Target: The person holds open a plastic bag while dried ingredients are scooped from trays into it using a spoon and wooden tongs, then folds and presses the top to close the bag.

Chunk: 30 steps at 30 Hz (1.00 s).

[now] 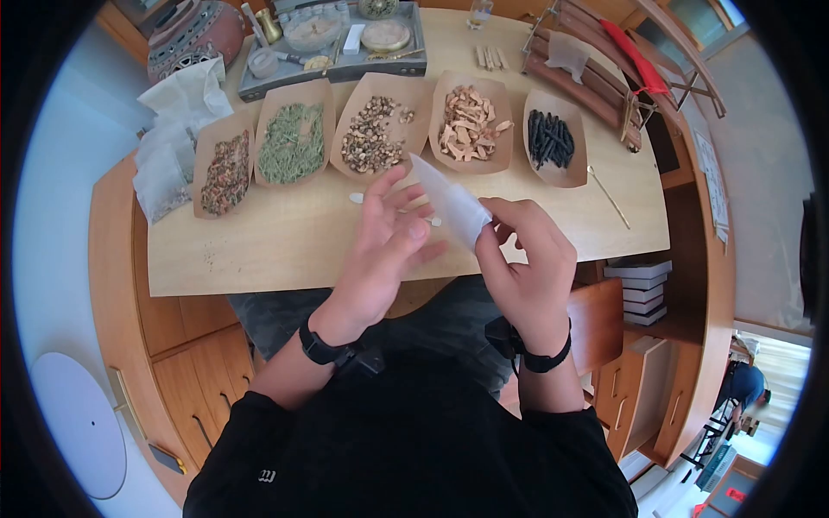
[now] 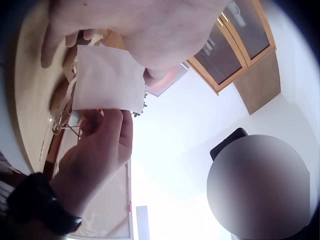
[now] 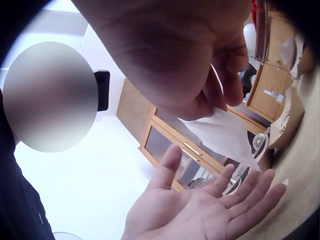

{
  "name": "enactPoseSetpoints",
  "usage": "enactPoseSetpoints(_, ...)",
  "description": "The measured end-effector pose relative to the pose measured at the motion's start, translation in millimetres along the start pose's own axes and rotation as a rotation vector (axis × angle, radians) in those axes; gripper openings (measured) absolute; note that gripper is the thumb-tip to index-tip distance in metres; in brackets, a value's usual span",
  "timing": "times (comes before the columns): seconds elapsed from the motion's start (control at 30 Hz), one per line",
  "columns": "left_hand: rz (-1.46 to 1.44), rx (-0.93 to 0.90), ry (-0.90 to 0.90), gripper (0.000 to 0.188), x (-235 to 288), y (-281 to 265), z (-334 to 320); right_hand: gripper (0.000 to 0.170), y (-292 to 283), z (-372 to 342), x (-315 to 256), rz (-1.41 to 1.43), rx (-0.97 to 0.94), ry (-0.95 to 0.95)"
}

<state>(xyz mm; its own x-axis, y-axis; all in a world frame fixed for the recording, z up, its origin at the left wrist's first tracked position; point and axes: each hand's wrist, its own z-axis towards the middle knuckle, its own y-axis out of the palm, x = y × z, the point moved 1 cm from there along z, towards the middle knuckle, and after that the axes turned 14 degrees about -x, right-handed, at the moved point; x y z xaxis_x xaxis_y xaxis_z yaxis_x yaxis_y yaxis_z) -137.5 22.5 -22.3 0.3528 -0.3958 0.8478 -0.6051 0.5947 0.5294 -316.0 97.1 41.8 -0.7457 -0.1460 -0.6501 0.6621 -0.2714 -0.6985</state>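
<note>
My right hand (image 1: 531, 259) pinches the lower end of a small white bag (image 1: 453, 205) of thin, slightly see-through material between thumb and fingers. It is held up over the front part of the table (image 1: 302, 237). To its left, my left hand (image 1: 380, 255) is open, palm turned toward the bag, fingers spread and gripping nothing. The left wrist view shows the bag (image 2: 107, 80) as a flat square. In the right wrist view the bag (image 3: 225, 135) hangs from the right fingers above the open left palm (image 3: 195, 215). Small white pieces lie on the table behind the left hand.
Paper trays stand in a row: reddish mixed bits (image 1: 226, 177), green dried herb (image 1: 294, 142), brown-and-pale chunks (image 1: 371, 138), tan slices (image 1: 469, 125), black sticks (image 1: 551, 140). Filled white bags (image 1: 164, 173) lie left. A grey tray (image 1: 250, 89) stands behind; a thin gold spoon (image 1: 611, 200) lies right.
</note>
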Motion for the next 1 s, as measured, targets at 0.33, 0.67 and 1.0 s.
enactPoseSetpoints(0.33,-0.544,-0.030,0.018,0.094,6,19,4,0.052,14,11,-23,-0.256,-0.049,-0.294)
enactPoseSetpoints(0.67,-0.363,0.144,0.000,0.088,16,32,-4,0.054,25,14,-17,-0.348,0.099,-0.226)
enactPoseSetpoints(1.0,-0.399,-0.025,0.098,0.088,11,31,-1,0.054,28,20,-15,-0.285,0.043,-0.141)
